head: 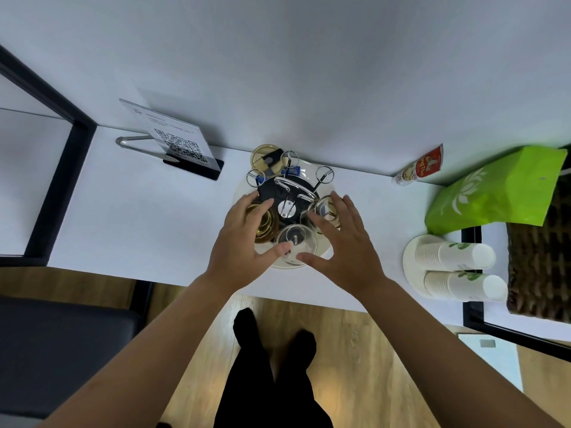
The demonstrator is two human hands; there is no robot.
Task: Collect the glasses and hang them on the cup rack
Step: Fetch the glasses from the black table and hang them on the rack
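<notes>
Both your hands sit over the cup rack, fingers spread and fairly straight, not gripping anything. Left hand covers the amber glass; its thumb touches the clear glass at the front. Right hand lies over the right-side glass, thumb near the rack's tray rim.

Three glasses hang upside down on pegs, probably so they drain into the tray. Three ring-topped pegs at the back look free. One more amber glass stands behind the rack, against the wall; likely the next one to collect.

My read: you're steadying or checking the hung glasses, not lifting.

Room: the wall is tight behind the rack, so reach for the back glass from the left, over the free pegs. QR sign stand is well left, with bare counter between. Right side has paper cup stacks and a green bag, apart from the rack. Counter's front edge is near the tray; don't drag it toward you.
</notes>
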